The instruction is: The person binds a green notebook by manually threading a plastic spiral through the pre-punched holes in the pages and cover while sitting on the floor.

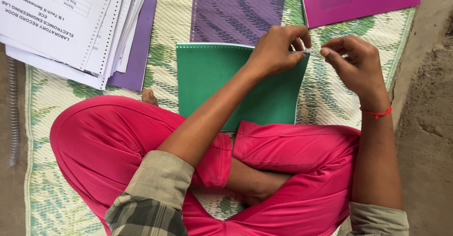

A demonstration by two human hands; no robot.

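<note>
At the mat's far left corner lies a stack of punched white sheets over a purple cover. The green booklet sits mid-mat, just past my knees. My left hand is closed, pinching one end of the clear spiral over the booklet's right edge; my right hand pinches the other end. The spiral looks light, springy and easily bent, best held near its ends. No containers here.

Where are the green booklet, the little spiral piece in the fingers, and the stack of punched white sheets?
green booklet (212,82): head view, bare cover.
spiral piece (314,52): head view, middle, between both hands.
punched white sheets (61,23): head view, top sheet.
</note>
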